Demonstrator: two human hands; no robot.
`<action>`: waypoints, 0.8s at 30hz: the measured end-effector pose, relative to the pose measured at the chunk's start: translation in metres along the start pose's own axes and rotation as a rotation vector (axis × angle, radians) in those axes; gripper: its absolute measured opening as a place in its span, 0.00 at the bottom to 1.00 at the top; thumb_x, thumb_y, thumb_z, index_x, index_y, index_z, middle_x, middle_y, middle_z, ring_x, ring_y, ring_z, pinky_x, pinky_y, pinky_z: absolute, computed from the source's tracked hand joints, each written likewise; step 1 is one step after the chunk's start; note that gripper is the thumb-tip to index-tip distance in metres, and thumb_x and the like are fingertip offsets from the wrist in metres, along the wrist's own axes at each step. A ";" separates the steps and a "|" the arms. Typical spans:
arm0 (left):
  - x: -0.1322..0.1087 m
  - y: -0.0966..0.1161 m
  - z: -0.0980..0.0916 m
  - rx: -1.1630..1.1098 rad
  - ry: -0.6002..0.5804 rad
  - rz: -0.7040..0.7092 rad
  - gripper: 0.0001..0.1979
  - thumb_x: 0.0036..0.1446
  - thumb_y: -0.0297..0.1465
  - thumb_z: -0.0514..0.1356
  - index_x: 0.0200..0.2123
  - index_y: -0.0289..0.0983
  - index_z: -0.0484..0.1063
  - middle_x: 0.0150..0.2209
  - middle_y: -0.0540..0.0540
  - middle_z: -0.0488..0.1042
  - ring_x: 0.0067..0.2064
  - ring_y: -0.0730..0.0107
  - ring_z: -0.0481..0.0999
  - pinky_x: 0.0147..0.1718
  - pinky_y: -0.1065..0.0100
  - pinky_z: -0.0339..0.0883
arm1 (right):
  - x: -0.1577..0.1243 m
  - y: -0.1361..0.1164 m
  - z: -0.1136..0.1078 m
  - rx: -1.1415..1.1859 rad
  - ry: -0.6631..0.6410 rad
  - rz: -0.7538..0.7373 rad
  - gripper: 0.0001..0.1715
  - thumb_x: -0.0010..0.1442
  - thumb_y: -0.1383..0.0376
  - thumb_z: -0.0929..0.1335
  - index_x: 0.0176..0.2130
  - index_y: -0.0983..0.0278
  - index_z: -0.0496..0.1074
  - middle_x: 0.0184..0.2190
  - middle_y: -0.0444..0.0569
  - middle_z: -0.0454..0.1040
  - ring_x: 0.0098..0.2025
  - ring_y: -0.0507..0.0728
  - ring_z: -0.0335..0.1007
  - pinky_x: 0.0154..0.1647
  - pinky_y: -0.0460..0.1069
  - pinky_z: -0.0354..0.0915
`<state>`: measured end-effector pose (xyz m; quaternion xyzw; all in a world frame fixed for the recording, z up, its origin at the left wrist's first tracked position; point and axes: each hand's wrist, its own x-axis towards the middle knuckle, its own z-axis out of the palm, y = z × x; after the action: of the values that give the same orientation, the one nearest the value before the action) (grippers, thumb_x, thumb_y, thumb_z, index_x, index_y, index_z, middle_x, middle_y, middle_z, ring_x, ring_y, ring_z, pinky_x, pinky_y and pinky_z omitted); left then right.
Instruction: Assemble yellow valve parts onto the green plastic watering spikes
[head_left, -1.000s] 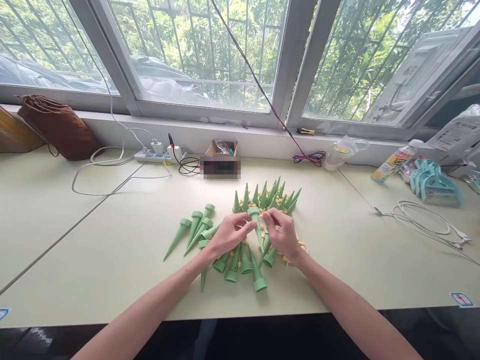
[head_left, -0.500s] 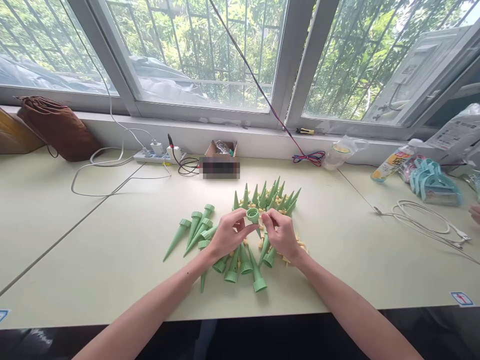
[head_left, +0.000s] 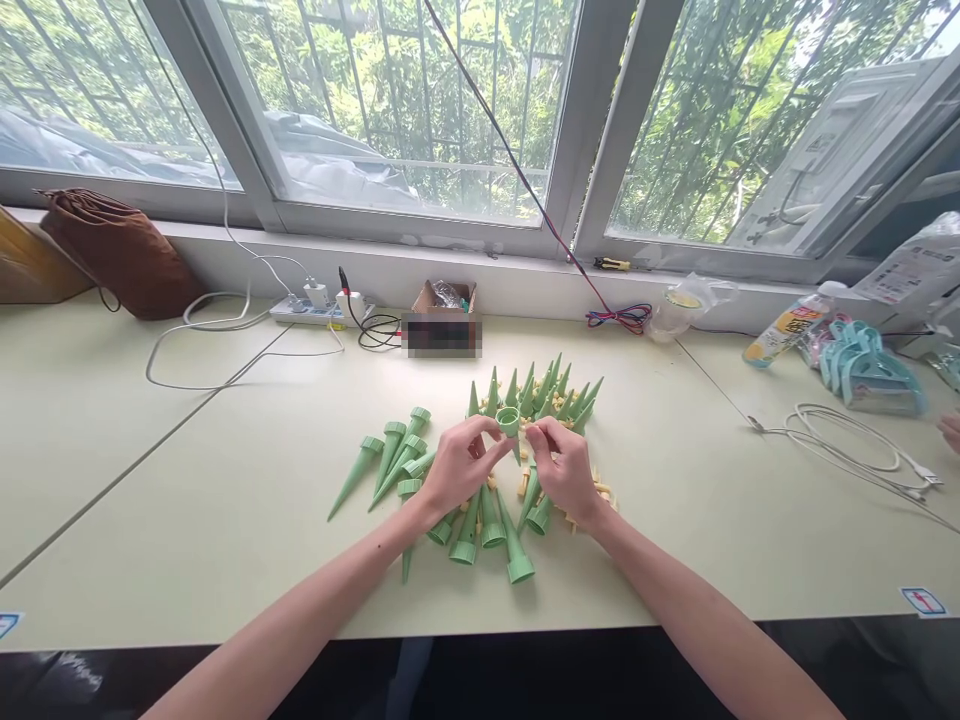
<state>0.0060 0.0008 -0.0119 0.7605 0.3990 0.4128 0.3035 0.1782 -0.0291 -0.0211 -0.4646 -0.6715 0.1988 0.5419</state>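
Observation:
My left hand (head_left: 459, 466) pinches a green plastic cone spike (head_left: 509, 424), its round open end turned up toward me. My right hand (head_left: 564, 465) is closed in a pinch right beside that open end, holding a small yellow piece (head_left: 531, 428). Under both hands lie several loose green spikes (head_left: 487, 525) mixed with small yellow parts (head_left: 600, 488). Just behind my hands a cluster of green spikes (head_left: 551, 390) stands with points up. A separate group of green spikes (head_left: 390, 455) lies on the table to the left.
A pale green table (head_left: 187, 500) runs under a window. Along the back are a brown pouch (head_left: 120, 250), a power strip (head_left: 315, 312) with cables, a small cardboard box (head_left: 442, 318) and red-blue wires (head_left: 619, 318). Teal clips (head_left: 862, 365) and a white cable (head_left: 847, 440) lie right.
The spike in my left hand has been tipped from lying pointed down to showing its open end, then raised slightly toward my right-hand fingers. Another person's fingertip has appeared at the right edge.

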 end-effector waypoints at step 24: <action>0.002 0.002 -0.005 -0.446 -0.305 -0.325 0.36 0.66 0.52 0.46 0.24 0.30 0.78 0.23 0.42 0.76 0.21 0.74 0.65 0.22 0.71 0.62 | -0.002 -0.003 0.003 0.065 -0.072 -0.043 0.16 0.70 0.60 0.61 0.32 0.63 0.67 0.23 0.41 0.63 0.24 0.50 0.56 0.26 0.46 0.57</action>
<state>0.0026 0.0017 -0.0069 0.6546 0.3646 0.3175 0.5812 0.1746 -0.0314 -0.0209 -0.4249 -0.6935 0.2253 0.5364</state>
